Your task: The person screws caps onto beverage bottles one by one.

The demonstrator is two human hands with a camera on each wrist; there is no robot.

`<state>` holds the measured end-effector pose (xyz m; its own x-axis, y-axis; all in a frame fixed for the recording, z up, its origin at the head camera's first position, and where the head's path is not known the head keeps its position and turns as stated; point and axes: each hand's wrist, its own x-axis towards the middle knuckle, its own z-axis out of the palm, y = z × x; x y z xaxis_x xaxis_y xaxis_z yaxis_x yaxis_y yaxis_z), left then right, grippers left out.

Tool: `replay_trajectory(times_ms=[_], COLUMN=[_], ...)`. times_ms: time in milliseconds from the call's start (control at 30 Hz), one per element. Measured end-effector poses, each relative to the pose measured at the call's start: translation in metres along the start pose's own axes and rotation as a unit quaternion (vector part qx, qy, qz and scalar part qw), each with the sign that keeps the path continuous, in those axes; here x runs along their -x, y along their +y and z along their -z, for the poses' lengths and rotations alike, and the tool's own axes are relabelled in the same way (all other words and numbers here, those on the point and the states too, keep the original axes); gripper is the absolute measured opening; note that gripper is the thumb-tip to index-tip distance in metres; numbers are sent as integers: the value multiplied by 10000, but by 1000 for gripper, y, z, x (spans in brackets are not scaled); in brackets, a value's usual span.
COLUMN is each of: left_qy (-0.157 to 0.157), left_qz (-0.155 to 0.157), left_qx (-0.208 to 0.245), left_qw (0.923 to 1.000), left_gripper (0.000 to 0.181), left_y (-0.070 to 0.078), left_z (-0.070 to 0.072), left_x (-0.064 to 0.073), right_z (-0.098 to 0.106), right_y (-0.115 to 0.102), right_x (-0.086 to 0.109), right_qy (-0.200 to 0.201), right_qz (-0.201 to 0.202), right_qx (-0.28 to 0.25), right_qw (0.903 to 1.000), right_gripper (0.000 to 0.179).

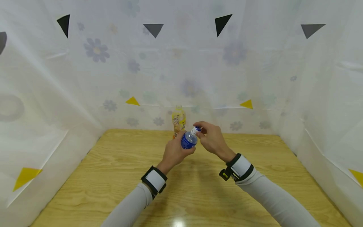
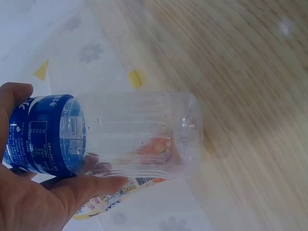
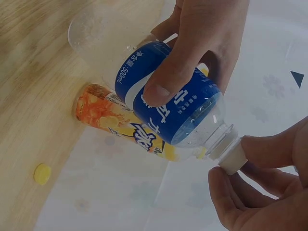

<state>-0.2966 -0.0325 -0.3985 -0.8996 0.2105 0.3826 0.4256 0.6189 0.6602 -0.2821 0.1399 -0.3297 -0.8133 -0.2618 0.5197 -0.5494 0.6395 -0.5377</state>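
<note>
Fingers (image 3: 161, 91) of left hand (image 1: 175, 151) grip one blue-labelled bottle (image 1: 188, 142) while right hand (image 1: 213, 138) pinches its one white cap (image 3: 234, 160).

In the head view, a yellow-labelled bottle (image 1: 179, 118) stands on the wooden table (image 1: 113, 170) at twelve o'clock, before floral white sheeting (image 1: 167, 69) with a black triangle (image 1: 221, 24) at one o'clock, while the right-wrist view shows a yellow cap (image 3: 42, 173) at eight o'clock.
</note>
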Motion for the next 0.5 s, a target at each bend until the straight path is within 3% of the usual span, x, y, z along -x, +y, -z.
replay_trajectory(times_ms=[233,500], left_qy=[49,36], left_qz=[-74,-168], left_qx=[-9,79], left_qw=[10000,9998], left_gripper=[65,63], left_y=[-1,0], left_z=[-1,-2], left_x=[1,1], right_z=[-1,-1], right_y=[-2,5], right_x=[-2,-2], right_qy=[-5,127], right_qz=[-297,-286], right_qx=[217,239], right_qw=[9993,9992], right_gripper=[24,25])
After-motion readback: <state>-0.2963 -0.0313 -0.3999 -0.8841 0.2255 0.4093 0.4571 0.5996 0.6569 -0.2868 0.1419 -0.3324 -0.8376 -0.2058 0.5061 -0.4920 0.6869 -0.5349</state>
